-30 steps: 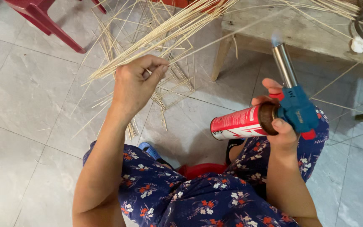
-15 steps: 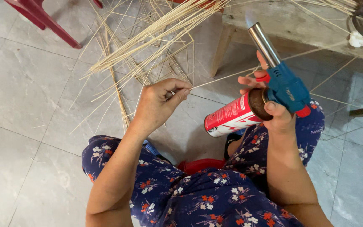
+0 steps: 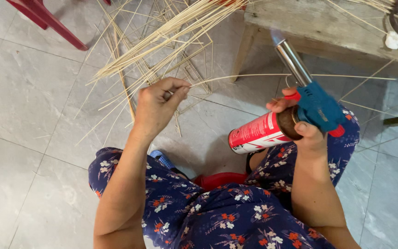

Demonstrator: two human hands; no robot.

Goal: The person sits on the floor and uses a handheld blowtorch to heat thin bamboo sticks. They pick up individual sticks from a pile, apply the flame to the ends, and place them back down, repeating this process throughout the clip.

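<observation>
A thin pale bamboo strip point(image 3: 249, 76) runs level across the view, passing just in front of the steel nozzle point(image 3: 294, 61) of a gas torch point(image 3: 316, 107), and this torch serves as the landmark for the rest. To the left of the torch, the left hand point(image 3: 158, 107) pinches the near end of the strip between thumb and forefinger, its grip closed on it; the far end of the strip runs on to the right of the torch over the floor. The right hand point(image 3: 302, 131) wraps the blue torch head and the neck of the red gas can point(image 3: 256, 133), its grip closed around them, with fingertips showing at the red trigger; the can points down and left from the torch head. A faint bluish flame shows at the nozzle tip, though it is hard to make out against the wood. Behind the torch stands a rough wooden counter point(image 3: 328, 27), cut off by the top edge. At the right end of that counter, a dark coil and a small white object are also cut off and too blurred to tell. Up and left of the torch, a loose pile of bamboo strips point(image 3: 162, 41) fans over the tiled floor point(image 3: 28, 101), and farther left a red chair leg point(image 3: 51, 20) is only partly in view. Below the torch, the person's lap in blue flowered cloth point(image 3: 217, 212) hides a red stool point(image 3: 219, 179).
</observation>
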